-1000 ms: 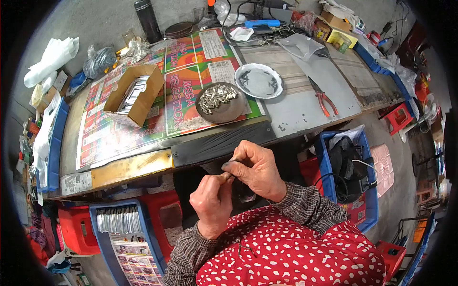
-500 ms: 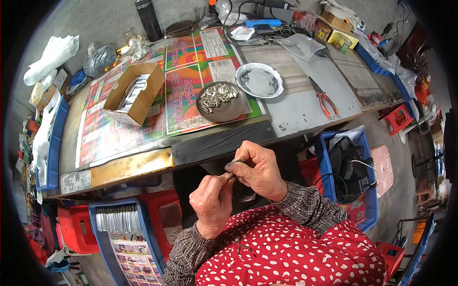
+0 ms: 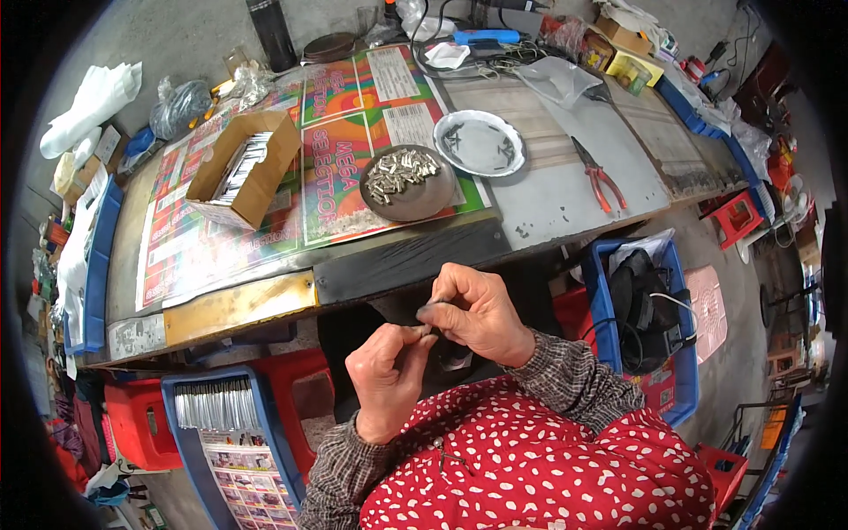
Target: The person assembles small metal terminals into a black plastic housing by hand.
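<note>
Both hands at centre frame, below the counter (image 3: 265, 305) edge. My left hand (image 3: 386, 375) is closed, pinching a small metal piece (image 3: 419, 331) at the fingertips; my right hand (image 3: 477, 311) is curled around a thin dark part (image 3: 435, 302), tip to tip with the piece. Risk: both bits are tiny and held over my lap, so a loose pinch drops one out of sight. Dark dish of metal pieces (image 3: 406, 181) sits upper centre, silver plate (image 3: 480, 143) just beside it.

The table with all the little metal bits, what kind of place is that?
Probably a small workshop for putting tiny parts together by hand. A dish of small metal pieces sits on the workbench, red-handled pliers lie nearby, and both hands pinch a small part.
</note>
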Demonstrator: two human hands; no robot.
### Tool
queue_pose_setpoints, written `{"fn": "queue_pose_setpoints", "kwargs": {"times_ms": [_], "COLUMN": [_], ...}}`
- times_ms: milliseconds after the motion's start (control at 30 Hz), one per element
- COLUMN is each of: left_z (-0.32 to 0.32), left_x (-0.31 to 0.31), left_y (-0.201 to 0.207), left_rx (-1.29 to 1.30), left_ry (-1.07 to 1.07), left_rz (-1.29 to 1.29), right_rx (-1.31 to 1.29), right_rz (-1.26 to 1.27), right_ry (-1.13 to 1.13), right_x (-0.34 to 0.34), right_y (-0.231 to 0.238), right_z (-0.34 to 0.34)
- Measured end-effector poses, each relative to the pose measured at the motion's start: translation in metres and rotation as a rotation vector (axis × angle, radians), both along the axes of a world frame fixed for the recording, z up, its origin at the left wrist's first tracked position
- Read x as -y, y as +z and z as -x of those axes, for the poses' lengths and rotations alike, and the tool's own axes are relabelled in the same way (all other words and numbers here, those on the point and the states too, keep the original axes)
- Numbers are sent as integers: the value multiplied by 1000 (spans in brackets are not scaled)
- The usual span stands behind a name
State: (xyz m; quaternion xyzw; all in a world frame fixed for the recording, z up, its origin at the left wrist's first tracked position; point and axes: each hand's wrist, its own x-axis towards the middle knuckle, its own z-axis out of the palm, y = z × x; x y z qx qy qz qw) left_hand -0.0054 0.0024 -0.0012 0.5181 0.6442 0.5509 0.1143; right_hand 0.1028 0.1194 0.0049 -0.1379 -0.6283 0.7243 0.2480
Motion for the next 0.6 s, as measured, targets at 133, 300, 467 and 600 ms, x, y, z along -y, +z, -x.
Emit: {"fn": "queue_pose_setpoints", "kwargs": {"times_ms": [133, 300, 467, 600], "left_z": [-3, 0, 0, -2], "left_x": [-3, 1, 5, 4], "left_y": [-1, -2, -4, -2], "left_rx": [-123, 117, 138, 123], "left_ry": [69, 32, 42, 39], "left_rz": [-48, 47, 86, 92], "right_rx": [-62, 10, 39, 65], "right_rz": [88, 129, 81, -1], "right_ry": [-103, -43, -121, -121], "right_x": [5, 0, -5, -6], "right_y": [1, 9, 17, 17], "right_z": [5, -3, -9, -12]}}
